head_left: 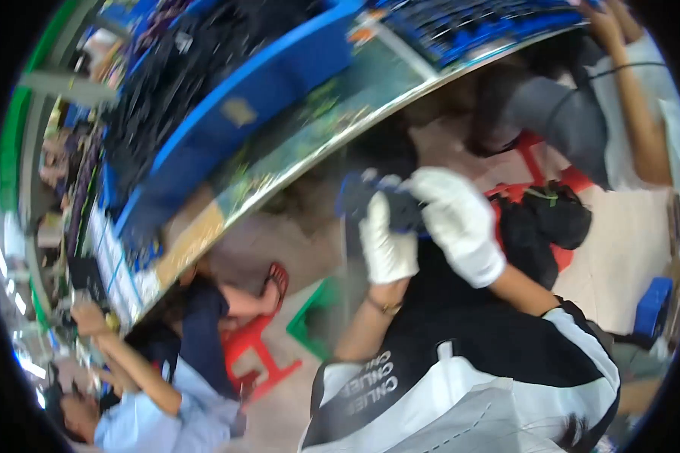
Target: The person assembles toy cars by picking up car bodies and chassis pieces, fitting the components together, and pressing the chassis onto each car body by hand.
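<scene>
Both my hands wear white gloves and meet in front of my body, below the edge of the workbench. Between them is a small dark part with blue edges [361, 198], blurred by motion, so its kind does not show. My left hand [390, 245] is closed on its lower side, thumb raised against it. From the right, my right hand [459, 226] closes over its other end, fingertips pressed to it. The gloves hide much of the part.
On the workbench [279, 162] stands a long blue bin [234, 90] full of dark parts, with a blue tray of dark pieces [468, 26] at the far right. Co-workers sit at left [166, 408] and upper right [635, 113]. Red stools [261, 355] and a black bag [555, 215] stand nearby.
</scene>
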Demonstrator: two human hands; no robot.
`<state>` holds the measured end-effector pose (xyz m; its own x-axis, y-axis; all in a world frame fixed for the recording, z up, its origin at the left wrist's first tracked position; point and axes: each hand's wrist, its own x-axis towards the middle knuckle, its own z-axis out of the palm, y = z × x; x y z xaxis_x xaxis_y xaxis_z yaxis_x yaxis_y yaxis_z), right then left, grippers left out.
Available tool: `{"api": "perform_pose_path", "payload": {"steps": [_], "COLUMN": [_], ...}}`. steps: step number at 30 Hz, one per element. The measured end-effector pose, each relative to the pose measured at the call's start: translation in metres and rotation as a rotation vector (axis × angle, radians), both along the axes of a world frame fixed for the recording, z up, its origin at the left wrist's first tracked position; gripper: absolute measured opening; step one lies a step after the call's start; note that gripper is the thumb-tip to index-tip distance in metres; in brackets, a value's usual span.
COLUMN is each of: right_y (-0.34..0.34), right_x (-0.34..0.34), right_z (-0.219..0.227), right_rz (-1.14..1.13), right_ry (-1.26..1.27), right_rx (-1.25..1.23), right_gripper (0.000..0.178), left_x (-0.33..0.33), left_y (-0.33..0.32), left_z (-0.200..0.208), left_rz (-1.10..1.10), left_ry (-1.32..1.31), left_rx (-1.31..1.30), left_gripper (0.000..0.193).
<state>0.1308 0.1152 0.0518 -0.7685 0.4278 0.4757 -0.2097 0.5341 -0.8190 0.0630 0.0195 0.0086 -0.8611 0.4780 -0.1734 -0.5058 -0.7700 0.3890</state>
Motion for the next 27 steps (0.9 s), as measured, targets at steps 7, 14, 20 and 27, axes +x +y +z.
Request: {"api": "perform_pose_path", "payload": {"steps": [7, 14, 20, 27], "right_y": [0.003, -0.008, -0.010, -0.013], "right_x": [0.006, 0.002, 0.001, 0.006], "right_z": [-0.030, -0.019, -0.014, -0.016], "right_rz": [0.108, 0.156, 0.207, 0.215], "right_ry": [-0.304, -0.424, -0.346, -0.304], "right_rx": [-0.734, -0.959, -0.889, -0.893], "right_gripper": [0.047, 0.058, 0.062, 0.061], "left_x": [-0.005, -0.005, -0.006, -0.008], "left_y": [-0.009, -0.010, -0.011, -0.013], "left_z": [0.005, 0.007, 0.006, 0.002], "left_rz": [0.022, 0.020, 0.010, -0.012], "left_ry": [-0.068, -0.001, 0.001, 0.075], "left_rx": [-0.001, -0.043, -0.051, -0.094], "left_gripper": [0.048, 0.052, 0.055, 0.052]}}
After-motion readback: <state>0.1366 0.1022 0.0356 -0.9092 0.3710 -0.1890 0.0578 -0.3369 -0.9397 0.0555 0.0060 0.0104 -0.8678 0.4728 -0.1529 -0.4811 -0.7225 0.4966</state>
